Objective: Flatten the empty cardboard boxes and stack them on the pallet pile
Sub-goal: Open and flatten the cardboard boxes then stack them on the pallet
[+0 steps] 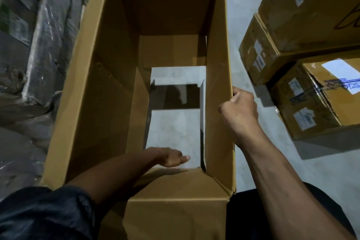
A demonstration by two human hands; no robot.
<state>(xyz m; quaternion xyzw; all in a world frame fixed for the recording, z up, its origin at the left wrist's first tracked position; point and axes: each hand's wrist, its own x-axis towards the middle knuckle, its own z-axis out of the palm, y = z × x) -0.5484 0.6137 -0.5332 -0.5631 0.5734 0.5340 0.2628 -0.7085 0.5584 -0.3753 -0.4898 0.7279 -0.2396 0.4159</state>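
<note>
Box [109, 87] runs 12-to-6, right hand [240, 111] clamped on its 3 o'clock wall, left hand [171, 159] inside near 6, fingers loose I think.

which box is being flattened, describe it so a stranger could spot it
Start at the grey concrete floor between the plastic-wrapped stacks and the sealed, labelled cartons. It is the big open box in the middle, right hand gripping its rim. Only this one shows floor through its bottom.
</note>
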